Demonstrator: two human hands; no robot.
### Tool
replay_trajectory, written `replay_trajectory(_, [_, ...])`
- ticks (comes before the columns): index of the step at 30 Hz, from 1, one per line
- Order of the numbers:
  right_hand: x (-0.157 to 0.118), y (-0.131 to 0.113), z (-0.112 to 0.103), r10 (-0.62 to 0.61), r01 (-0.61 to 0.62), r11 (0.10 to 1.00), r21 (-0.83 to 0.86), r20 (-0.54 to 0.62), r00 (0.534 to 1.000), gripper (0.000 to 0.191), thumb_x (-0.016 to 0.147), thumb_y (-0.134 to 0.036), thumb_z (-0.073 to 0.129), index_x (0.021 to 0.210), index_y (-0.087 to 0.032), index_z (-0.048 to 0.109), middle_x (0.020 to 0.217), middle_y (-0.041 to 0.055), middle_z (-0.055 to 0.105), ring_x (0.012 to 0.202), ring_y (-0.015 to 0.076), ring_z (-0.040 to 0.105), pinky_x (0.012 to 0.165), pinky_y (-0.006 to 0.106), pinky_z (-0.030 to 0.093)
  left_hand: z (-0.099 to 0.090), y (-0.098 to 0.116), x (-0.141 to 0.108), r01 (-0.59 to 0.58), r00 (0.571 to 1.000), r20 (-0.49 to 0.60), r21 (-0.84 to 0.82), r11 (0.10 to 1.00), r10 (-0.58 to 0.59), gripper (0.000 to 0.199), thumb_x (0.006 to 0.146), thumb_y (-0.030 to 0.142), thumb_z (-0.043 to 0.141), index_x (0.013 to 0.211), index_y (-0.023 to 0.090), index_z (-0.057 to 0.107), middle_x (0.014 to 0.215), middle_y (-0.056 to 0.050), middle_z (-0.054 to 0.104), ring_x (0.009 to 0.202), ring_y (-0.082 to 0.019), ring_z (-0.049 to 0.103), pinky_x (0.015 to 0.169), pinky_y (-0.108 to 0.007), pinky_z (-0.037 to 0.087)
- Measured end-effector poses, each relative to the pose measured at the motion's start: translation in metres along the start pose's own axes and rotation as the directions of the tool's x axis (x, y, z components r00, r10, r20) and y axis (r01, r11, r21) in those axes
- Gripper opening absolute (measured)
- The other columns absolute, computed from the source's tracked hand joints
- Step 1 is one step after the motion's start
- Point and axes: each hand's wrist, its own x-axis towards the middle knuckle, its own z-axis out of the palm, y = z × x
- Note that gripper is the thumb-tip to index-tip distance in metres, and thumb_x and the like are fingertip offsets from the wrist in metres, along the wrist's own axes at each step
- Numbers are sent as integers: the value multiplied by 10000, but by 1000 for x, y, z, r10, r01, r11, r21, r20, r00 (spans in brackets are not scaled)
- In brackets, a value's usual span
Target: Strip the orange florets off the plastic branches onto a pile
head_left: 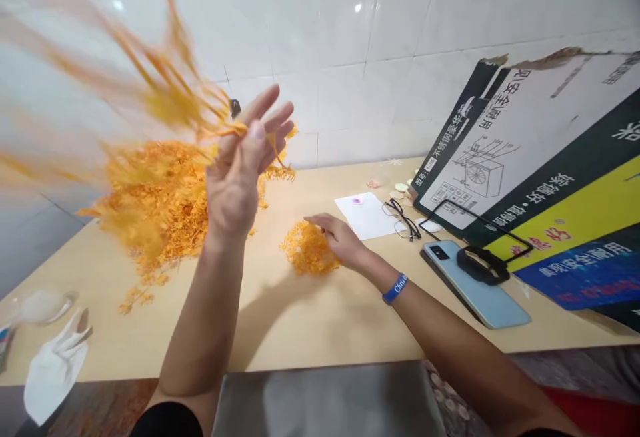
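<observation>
Grey, flat material [325, 404] fills the foreground before a person working with both bare hands at a pale beige tabletop [300, 340], a black sleeve [167, 420] showing at the lower left. Over the table's front edge at left hangs a crumpled white cloth-like piece [55, 377], with a clear rounded object [45, 307], its exact kind hard to make out, just behind it. At right, a light blue smartphone [475, 284] lies on a dark flat item, a black band [483, 265] resting on top.

Near the middle of the table, the right hand [345, 240], a blue lettered wristband [395, 288] on its wrist, curls about a small, fluffy orange bunch [307, 248]; the fingers grasp it, most of their tips hidden. The left hand [237, 170] is raised, palm showing, its fingers partly extended while grasping thin orange stems [225, 129] whose blurred, feathery sprays fan out toward the upper left. Behind and left of that forearm sits a large heap of matching orange sprigs [165, 204].

Beyond the phone, black-framed eyeglasses [403, 220] lie partly over a white sheet of paper [367, 216] bearing a purple spot. Along the right leans a printed cardboard panel [540, 157] in white, black, yellow and blue. Glossy white wall tiles [345, 104] form the backdrop.
</observation>
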Motion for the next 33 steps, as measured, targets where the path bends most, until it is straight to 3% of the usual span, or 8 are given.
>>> replay_trajectory(5, [1,6,4,-5,0,997,-76,-74,997,533,805,-56,409,1235,-227,673,1281,95,633,1215,241,565,1085,451,428,-11,-28,13,107,994,39,-27,994,-106,377,932,468,515,1235,262,604,1255,-72,675,1125,-197,665,922,-298,551])
replay_trajectory(9, [3,6,3,68,-79,994,-77,-131,989,325,902,-251,488,1138,-203,706,1197,108,681,1182,253,588,1073,460,432,-10,1,16,-8,995,-100,-43,999,4,340,979,456,433,1245,302,579,1235,-15,679,1123,-194,664,939,-299,541])
replay_trajectory(14, [2,5,1,192,-199,980,-3,-244,951,342,918,-375,492,1098,-172,700,1197,120,685,1165,242,605,1057,419,430,-3,21,23,-105,972,-221,-79,991,85,311,1026,362,340,1236,281,555,1152,27,701,1008,-161,701,894,-277,552])
replay_trajectory(18, [17,13,-3,262,-270,963,20,-312,913,344,915,-370,468,1059,-164,703,1123,112,706,1088,230,634,986,388,466,-15,-10,36,61,995,-78,-63,996,-65,345,1034,354,341,1210,160,567,949,-28,746,793,-124,720,810,-274,564])
replay_trajectory(21, [36,34,-7,305,-328,944,-25,-313,900,299,864,-285,482,1006,-164,715,1089,105,716,1045,231,642,966,382,464,-23,-41,45,203,979,-27,-30,979,-204,345,1021,362,375,1172,161,612,999,-41,742,875,-146,726,864,-286,553])
replay_trajectory(25, [50,70,-10,385,-417,909,18,-420,822,303,818,-238,447,910,-122,711,1011,132,727,989,255,647,929,406,471,-19,-81,49,349,936,64,-29,937,-347,358,973,456,444,1071,196,669,920,-21,746,980,-217,724,868,-353,574])
replay_trajectory(29, [53,88,-11,375,-378,924,59,-331,866,269,795,-309,530,906,-142,708,968,100,739,922,233,668,885,381,503,-10,-114,45,373,907,208,10,928,-367,376,976,443,439,1096,171,669,1030,-42,749,1060,-223,700,940,-399,550])
replay_trajectory(33, [59,89,-17,315,-302,949,89,-262,912,300,838,-350,476,895,-151,693,910,89,742,863,212,685,847,377,535,-7,-130,37,358,901,221,110,927,-374,374,959,442,486,1114,152,662,1063,-93,751,1057,-198,698,965,-364,540])
